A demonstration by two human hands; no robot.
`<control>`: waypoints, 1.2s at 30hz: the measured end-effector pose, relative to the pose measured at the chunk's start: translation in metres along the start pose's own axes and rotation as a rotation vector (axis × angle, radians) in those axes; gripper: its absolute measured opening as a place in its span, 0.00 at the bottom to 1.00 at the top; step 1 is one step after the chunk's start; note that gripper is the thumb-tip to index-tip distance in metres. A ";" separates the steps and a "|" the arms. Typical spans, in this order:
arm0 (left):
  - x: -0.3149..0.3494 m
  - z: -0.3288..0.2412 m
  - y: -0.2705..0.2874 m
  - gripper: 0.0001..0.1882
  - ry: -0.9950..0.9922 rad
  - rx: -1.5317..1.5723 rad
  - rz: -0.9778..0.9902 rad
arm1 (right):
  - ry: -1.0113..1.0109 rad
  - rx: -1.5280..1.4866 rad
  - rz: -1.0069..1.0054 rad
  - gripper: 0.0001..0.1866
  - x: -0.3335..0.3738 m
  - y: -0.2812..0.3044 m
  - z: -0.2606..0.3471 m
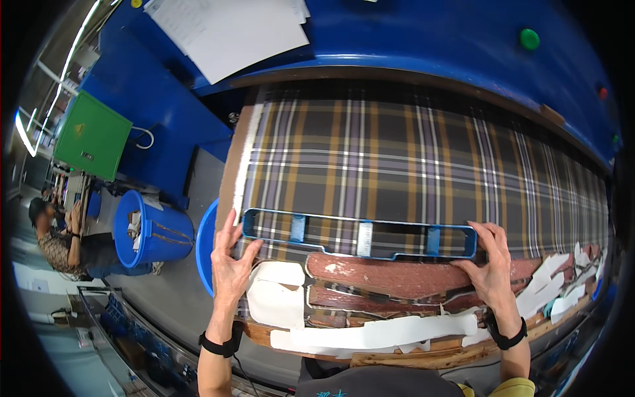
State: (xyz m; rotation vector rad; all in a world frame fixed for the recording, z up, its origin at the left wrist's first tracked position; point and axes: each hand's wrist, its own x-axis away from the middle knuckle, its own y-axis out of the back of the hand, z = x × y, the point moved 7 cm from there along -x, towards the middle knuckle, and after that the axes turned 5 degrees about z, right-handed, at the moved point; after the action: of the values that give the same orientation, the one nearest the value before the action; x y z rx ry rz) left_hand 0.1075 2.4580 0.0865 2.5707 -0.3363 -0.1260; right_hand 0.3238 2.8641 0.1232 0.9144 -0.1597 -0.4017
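Note:
A long, narrow blue metal cutting die (364, 239) with crossbars lies along the near part of a plaid fabric sheet (390, 159) in grey, mustard, purple and white. My left hand (231, 270) grips its left end between thumb and fingers. At the opposite end, my right hand (493, 270) holds it the same way, thumb on the near side. Just below the die, the fabric has cut-out gaps that show a worn reddish board (390, 278). White scrap pieces (276, 301) lie beside my left wrist, and a long white strip (377, 333) runs along the near edge.
Blue machine panels (423, 40) rise behind the fabric, with a green button (530, 39) and loose papers (231, 40). To the left stand a blue bin (169, 231) with scraps and a green box (92, 135). Another person (59, 245) is farther left. Wooden planks (423, 358) edge the table.

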 end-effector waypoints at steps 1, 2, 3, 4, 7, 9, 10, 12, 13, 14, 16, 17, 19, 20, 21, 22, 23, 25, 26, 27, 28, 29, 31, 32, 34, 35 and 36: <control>0.000 0.005 0.000 0.39 0.014 0.006 0.005 | -0.014 -0.029 -0.002 0.39 0.000 0.000 0.000; 0.000 0.008 0.001 0.39 0.020 0.002 0.002 | -0.029 -0.058 -0.003 0.39 -0.001 -0.001 0.000; 0.001 0.008 0.002 0.39 0.011 -0.006 -0.003 | -0.039 -0.059 -0.006 0.37 -0.002 -0.002 0.000; 0.001 0.007 0.003 0.39 0.001 -0.013 -0.006 | -0.040 -0.076 -0.006 0.37 -0.003 -0.004 0.000; 0.001 0.002 0.003 0.40 -0.019 -0.077 -0.001 | -0.060 -0.096 -0.006 0.35 -0.003 -0.005 -0.004; 0.001 -0.002 0.003 0.40 -0.043 -0.122 0.008 | -0.062 -0.115 -0.010 0.35 -0.003 -0.005 -0.004; 0.000 -0.003 0.003 0.40 -0.028 -0.110 0.005 | -0.064 -0.124 -0.013 0.35 -0.003 -0.004 -0.003; 0.001 -0.003 0.003 0.40 0.004 -0.086 0.000 | -0.058 -0.112 -0.016 0.34 -0.004 -0.005 -0.004; 0.002 -0.002 0.004 0.40 0.011 -0.083 0.000 | -0.057 -0.104 -0.014 0.33 -0.004 -0.006 -0.005; 0.001 -0.001 0.003 0.40 0.018 -0.078 0.003 | -0.057 -0.095 -0.014 0.33 -0.003 -0.005 -0.005; 0.000 -0.001 0.003 0.41 0.019 -0.075 0.009 | -0.065 -0.092 -0.013 0.33 -0.003 -0.006 -0.005; 0.000 0.000 0.003 0.41 0.015 -0.077 0.010 | -0.069 -0.092 -0.011 0.33 -0.003 -0.006 -0.005; 0.000 -0.001 0.004 0.41 -0.004 -0.092 0.009 | -0.063 -0.088 -0.013 0.33 -0.003 -0.006 -0.005; 0.001 -0.002 0.003 0.41 -0.019 -0.103 0.009 | -0.065 -0.084 -0.015 0.33 -0.002 -0.005 -0.006; 0.000 -0.003 0.002 0.41 -0.035 -0.113 0.011 | -0.069 -0.091 -0.016 0.33 -0.002 -0.004 -0.006; -0.002 -0.002 0.003 0.41 -0.027 -0.097 0.004 | -0.075 -0.098 -0.018 0.33 -0.004 -0.004 -0.004; -0.002 0.002 0.004 0.41 -0.008 -0.078 0.004 | -0.088 -0.100 -0.011 0.33 -0.004 -0.002 -0.003; -0.001 0.010 0.001 0.40 -0.021 -0.061 0.010 | -0.037 -0.096 -0.019 0.32 -0.005 -0.002 0.000; -0.001 0.010 0.003 0.40 -0.052 -0.058 0.011 | -0.027 -0.096 -0.017 0.32 -0.007 -0.002 0.004; -0.001 0.010 0.002 0.40 -0.076 -0.069 0.018 | -0.005 -0.057 -0.011 0.32 -0.008 -0.002 0.003; -0.002 0.010 0.000 0.40 -0.100 -0.080 0.024 | -0.024 -0.056 -0.004 0.32 -0.007 -0.002 0.002; -0.002 0.011 0.002 0.40 -0.094 -0.081 0.025 | -0.023 -0.064 -0.003 0.33 -0.008 -0.003 0.001; -0.001 0.012 0.000 0.39 -0.073 -0.052 0.024 | -0.019 -0.062 -0.001 0.33 -0.007 -0.002 0.000; -0.001 0.012 0.000 0.39 -0.063 -0.041 0.022 | -0.017 -0.056 -0.002 0.33 -0.006 -0.002 -0.001; -0.002 0.012 0.000 0.39 -0.049 -0.036 0.025 | -0.014 -0.043 -0.005 0.33 -0.006 -0.002 0.000; -0.001 0.012 0.002 0.39 -0.039 -0.036 0.029 | -0.012 -0.040 -0.008 0.33 -0.006 -0.003 0.000; -0.001 0.012 0.003 0.39 -0.028 -0.037 0.033 | -0.010 -0.037 -0.010 0.34 -0.006 -0.003 0.001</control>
State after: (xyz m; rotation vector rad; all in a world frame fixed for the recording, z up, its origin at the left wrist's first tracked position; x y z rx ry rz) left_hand 0.1044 2.4498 0.0781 2.5276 -0.3825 -0.1548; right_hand 0.3174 2.8646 0.1215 0.8777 -0.1561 -0.4174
